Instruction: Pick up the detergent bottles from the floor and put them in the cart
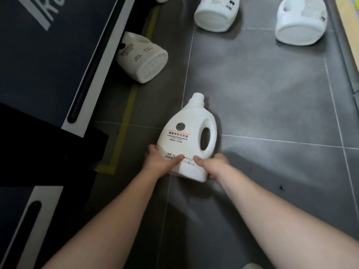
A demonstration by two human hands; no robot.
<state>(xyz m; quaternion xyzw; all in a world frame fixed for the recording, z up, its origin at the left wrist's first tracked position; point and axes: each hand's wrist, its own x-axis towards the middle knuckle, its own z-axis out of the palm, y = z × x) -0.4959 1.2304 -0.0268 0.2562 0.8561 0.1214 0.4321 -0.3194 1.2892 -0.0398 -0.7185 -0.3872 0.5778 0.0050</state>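
Note:
A white detergent bottle (186,136) with a handle hole and a printed label lies on the grey tiled floor, cap pointing away from me. My left hand (160,162) grips its lower left side, thumb across the front. My right hand (213,164) grips its lower right side near the base. Three more white bottles lie on the floor: one (142,57) at the left beside the dark cart (38,55), one (217,13) at the top centre, one (301,22) at the top right. A further bottle is cut off at the top edge.
The dark cart with white trim fills the left side, with a black box-like part (48,140) jutting out near my left arm. Yellow tape (126,117) runs along the floor beside it. A raised edge (347,45) borders the floor at the right.

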